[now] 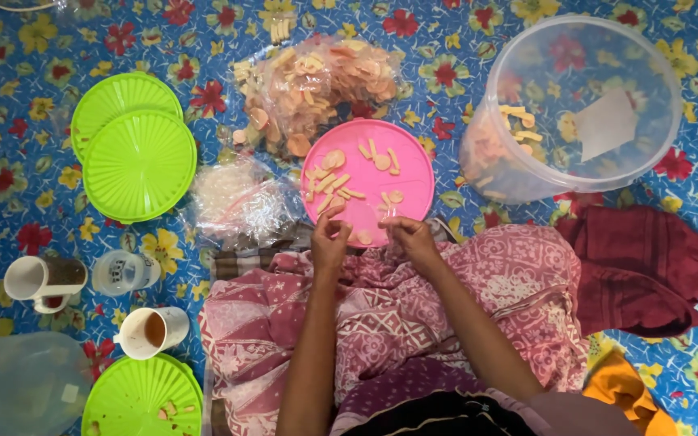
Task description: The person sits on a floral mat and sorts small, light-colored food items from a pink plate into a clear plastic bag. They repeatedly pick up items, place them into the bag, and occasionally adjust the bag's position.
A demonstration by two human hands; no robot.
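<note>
A round pink plate [409,153] lies on the flowered floor mat, with several pale orange crackers [331,173] scattered on it. My left hand [329,240] and my right hand [412,238] meet at the plate's near edge, holding between them a small clear plastic bag [363,216] with a cracker piece [363,237] by it. Behind the plate sits a large clear bag of crackers [317,89]. A pile of small empty clear bags [240,202] lies left of the plate. My lap is covered by pink patterned cloth [381,307].
A big clear plastic tub [656,73] lies tipped at the upper right with some crackers inside. Two green lids [135,153] are stacked at the left, another green lid [143,400] at the bottom left. Mugs [42,281] [153,331], a clear cup [123,272] and dark red cloth [640,266] lie around.
</note>
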